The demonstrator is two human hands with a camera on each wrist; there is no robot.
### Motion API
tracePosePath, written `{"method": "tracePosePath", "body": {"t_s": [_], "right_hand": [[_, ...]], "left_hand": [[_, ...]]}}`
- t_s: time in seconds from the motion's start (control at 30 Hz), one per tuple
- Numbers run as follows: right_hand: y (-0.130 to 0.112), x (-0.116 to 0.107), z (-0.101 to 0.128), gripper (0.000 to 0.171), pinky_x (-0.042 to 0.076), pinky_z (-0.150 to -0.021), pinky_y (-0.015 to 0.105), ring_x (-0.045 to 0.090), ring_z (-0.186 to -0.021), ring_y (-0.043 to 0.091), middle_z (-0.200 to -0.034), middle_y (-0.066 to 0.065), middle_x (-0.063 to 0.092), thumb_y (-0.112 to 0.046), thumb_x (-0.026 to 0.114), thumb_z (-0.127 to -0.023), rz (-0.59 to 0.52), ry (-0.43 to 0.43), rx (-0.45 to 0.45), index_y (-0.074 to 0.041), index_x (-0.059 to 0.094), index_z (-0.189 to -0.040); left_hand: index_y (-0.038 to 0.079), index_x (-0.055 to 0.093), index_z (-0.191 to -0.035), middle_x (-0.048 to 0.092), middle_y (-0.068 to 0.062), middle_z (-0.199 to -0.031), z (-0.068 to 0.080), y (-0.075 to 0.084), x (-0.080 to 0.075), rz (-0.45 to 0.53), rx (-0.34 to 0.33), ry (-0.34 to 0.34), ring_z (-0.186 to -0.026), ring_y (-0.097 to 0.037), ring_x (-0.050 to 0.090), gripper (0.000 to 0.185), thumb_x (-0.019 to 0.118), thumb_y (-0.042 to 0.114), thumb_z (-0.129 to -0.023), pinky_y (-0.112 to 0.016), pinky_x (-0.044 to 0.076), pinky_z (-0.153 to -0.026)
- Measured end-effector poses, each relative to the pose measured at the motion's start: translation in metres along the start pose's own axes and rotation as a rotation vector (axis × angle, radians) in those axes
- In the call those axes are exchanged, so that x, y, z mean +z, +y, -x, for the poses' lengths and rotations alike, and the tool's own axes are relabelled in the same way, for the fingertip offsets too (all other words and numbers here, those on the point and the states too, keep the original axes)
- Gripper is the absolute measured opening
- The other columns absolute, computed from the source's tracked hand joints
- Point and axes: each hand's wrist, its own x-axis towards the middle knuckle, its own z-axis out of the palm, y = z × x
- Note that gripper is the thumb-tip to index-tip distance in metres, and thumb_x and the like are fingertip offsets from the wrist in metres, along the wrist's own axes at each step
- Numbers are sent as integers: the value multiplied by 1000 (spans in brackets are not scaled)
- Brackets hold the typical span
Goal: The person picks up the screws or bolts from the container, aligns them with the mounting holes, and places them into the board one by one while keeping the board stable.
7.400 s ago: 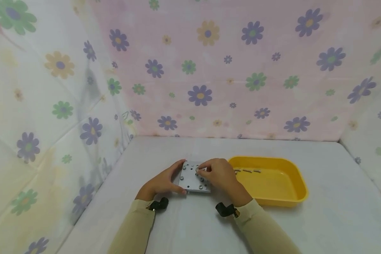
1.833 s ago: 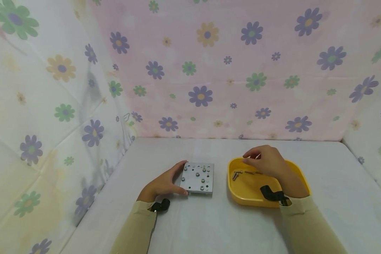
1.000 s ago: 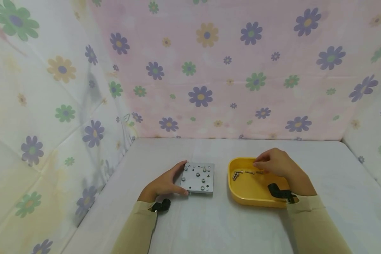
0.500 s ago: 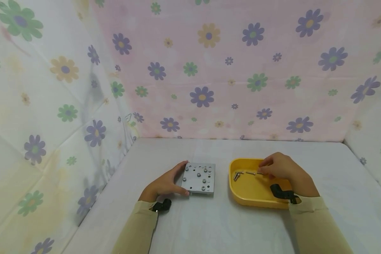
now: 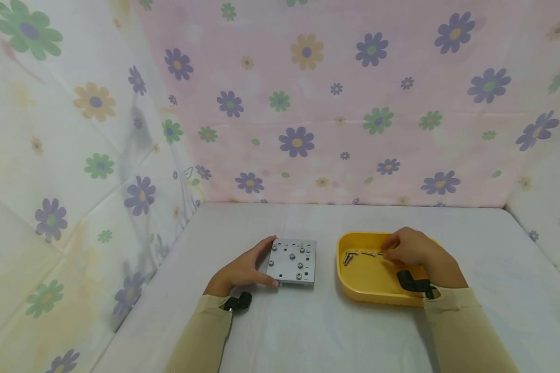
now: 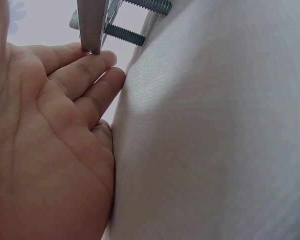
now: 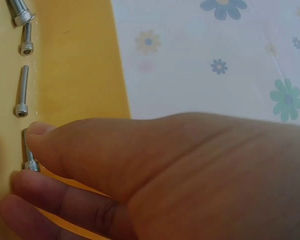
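silver socket-head metal screw (image 7: pixel 28 152), threaded and stiff, looks light and hard to damage, though so small a metal piece could slip or roll; its wider head seems the best place to pinch. it is in the rounded yellow tray (image 5: pixel 378 298), between the bent thumb and forefinger of the right hand (image 5: pixel 413 249); whether they grip it yet, i cannot tell. well to its left, the left hand (image 5: pixel 242 269) holds the square silver metal plate (image 5: pixel 287 270) at its left corners.
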Motion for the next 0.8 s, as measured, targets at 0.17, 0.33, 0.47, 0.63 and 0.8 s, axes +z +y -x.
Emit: {"method": "tracePosePath", "body": {"t_s": [0.17, 0.33, 0.47, 0.63, 0.8], "right_hand": [[-1, 2, -4, 31, 49, -65, 31, 61, -79, 22, -92, 8, 68, -16, 74, -92, -19, -12, 3, -3, 74, -120], [-4, 2, -5, 32, 50, -66, 31, 61, -77, 21, -87, 7, 69, -16, 73, -92, 2, -23, -20, -1, 73, -121], [-5, 0, -2, 35, 51, -73, 34, 60, -83, 22, -97, 9, 72, -18, 73, -92, 61, -21, -50, 0, 73, -122], [-6, -1, -1, 34, 54, -78, 38, 60, -88, 23, -110, 13, 73, -19, 74, -92, 91, -24, -42, 1, 74, -120], [-9, -1, -4, 31, 54, -78, 40, 60, -86, 24, -103, 12, 72, -18, 75, -91, 162, -17, -33, 1, 74, -116]], "left_hand": [[28, 21, -166, 24, 11, -171, 1, -1, -2, -3, -2, 5, -160, -17, 13, 129, 99, 39, -63, -54, 10, -129], [28, 22, -166, 24, 10, -171, 2, -3, -3, 13, -9, 13, -161, -19, 13, 129, 99, 40, -62, -56, 9, -129], [30, 22, -165, 24, 13, -170, 0, -7, -1, 28, -5, 3, -161, -19, 13, 129, 99, 41, -63, -56, 10, -129], [30, 23, -165, 24, 14, -170, -1, -8, 0, 22, 2, 9, -161, -19, 13, 128, 99, 40, -63, -57, 10, -129], [32, 23, -165, 24, 14, -170, -1, -6, 1, 15, -5, 11, -161, -18, 13, 128, 99, 42, -62, -56, 11, -129]]}}
